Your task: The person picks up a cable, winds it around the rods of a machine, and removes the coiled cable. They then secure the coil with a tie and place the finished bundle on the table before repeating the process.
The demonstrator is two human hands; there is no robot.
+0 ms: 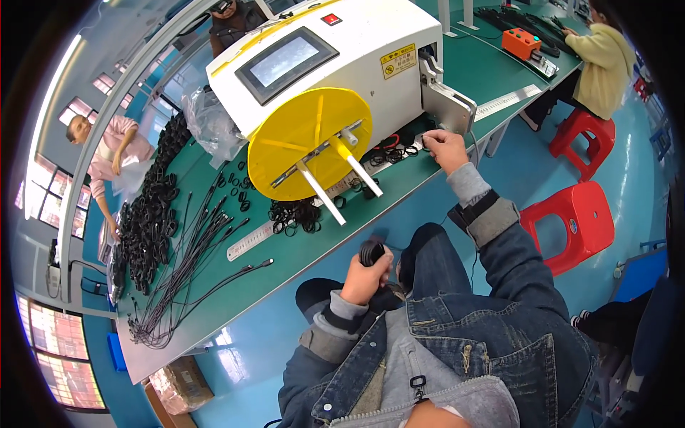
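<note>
Nearest, the left hand (365,277) is hovering above the lap, off the table's front edge, its fingers curling tight around a coiled black cable bundle (372,252). Further out, the right hand (444,148) is reaching to the green workbench (300,260) beside the machine's metal side bracket (449,103); its fingers are bending together, seemingly pinching a thin black cable, though the grip itself is too small to tell for sure. Small black cable coils (295,215) are lying in a loose heap below the yellow winding disc (310,143), with a steel ruler (250,241) just beside them. To the left, long black cables (189,274) are fanning across the bench, next to a long pile of coiled cables (148,221). Behind the white cable-winding machine (335,60), a clear plastic bag (209,125) is sitting crumpled, its contents unclear. Two red plastic stools (574,221) are standing on the blue floor.
</note>
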